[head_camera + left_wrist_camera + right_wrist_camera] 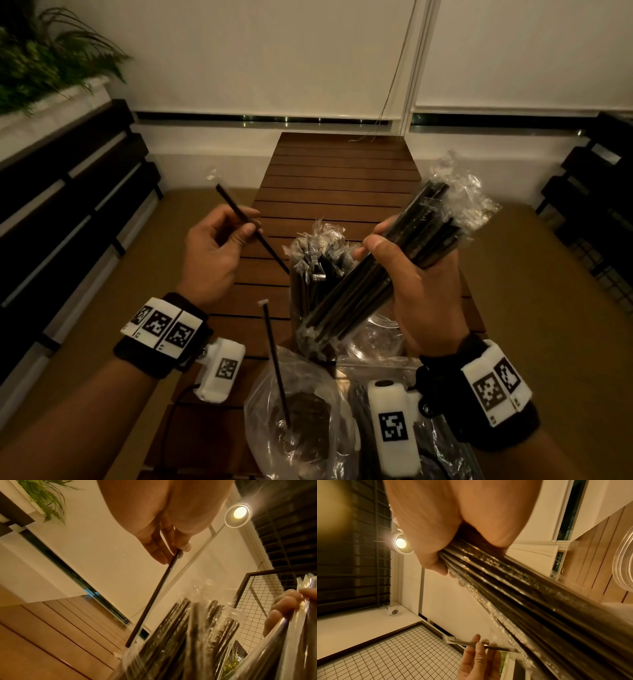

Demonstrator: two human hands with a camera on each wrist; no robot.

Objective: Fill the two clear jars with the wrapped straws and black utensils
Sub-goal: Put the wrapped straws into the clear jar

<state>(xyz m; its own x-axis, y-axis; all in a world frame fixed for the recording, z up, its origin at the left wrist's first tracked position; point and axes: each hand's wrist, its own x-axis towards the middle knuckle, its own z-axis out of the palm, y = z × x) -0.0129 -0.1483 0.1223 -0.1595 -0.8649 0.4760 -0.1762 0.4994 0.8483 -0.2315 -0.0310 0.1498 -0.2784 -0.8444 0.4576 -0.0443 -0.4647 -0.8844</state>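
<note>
My left hand (219, 240) pinches one wrapped black straw (253, 229) above the wooden table; in the left wrist view the single straw (154, 596) slants down from my fingertips (178, 547) toward the jar. My right hand (407, 270) grips a thick bundle of wrapped black straws (387, 267), seen close in the right wrist view as the bundle (530, 591). A clear jar (308, 294) packed with wrapped straws stands between my hands. A second clear jar (376, 337) sits low under my right hand, mostly hidden.
A slatted wooden table (335, 178) runs away from me. Near its front lie a clear plastic bag (294, 411) with one straw standing in it and another bag (376, 370) at right. Dark benches (61, 205) flank both sides; a plant (41, 58) sits far left.
</note>
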